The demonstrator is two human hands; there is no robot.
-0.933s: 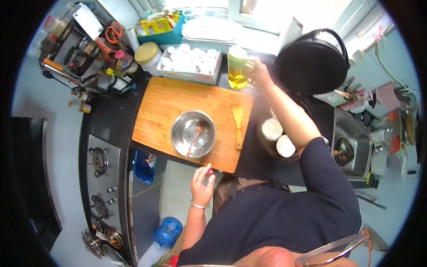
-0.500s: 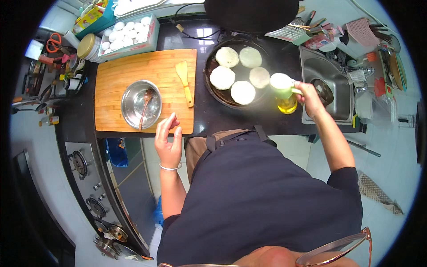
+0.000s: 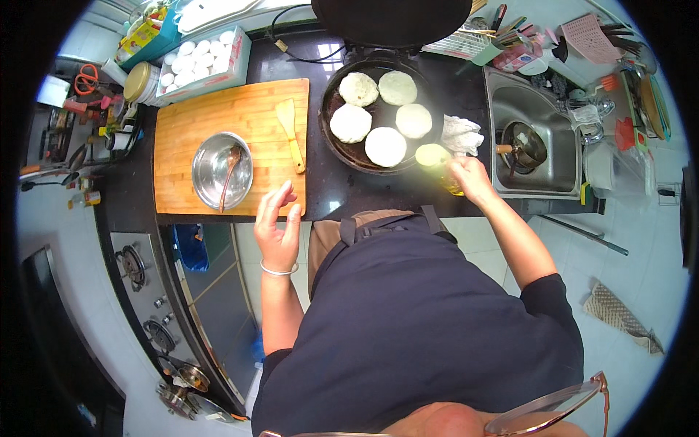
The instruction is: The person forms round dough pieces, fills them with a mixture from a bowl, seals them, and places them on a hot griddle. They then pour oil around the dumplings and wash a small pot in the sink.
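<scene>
My right hand (image 3: 470,178) is closed round the handle of an oil jug (image 3: 432,155) with a light green top and yellow oil inside. The jug leans toward the near right rim of a round black electric griddle (image 3: 341,155). Several round, pale flatbreads (image 3: 386,147) lie apart on the griddle. At the cutting board's front edge, my left hand (image 3: 277,224) holds nothing, its fingers apart and slightly curled. Beside it on the board (image 3: 175,135) stands a steel bowl (image 3: 211,156) with a wooden spoon (image 3: 231,175) in it. A yellow spatula (image 3: 290,127) lies right of the bowl.
The griddle's dark lid (image 3: 393,22) stands raised behind it. A crumpled white cloth (image 3: 462,135) lies between griddle and sink (image 3: 535,95), which holds a small pan (image 3: 530,146). A box of eggs (image 3: 200,62) and a lidded jar (image 3: 140,81) stand behind the board.
My right hand has moved left with the oil jug, which has gone from upright to tilted toward the griddle. The white cloth now shows. My left hand is nearly still.
</scene>
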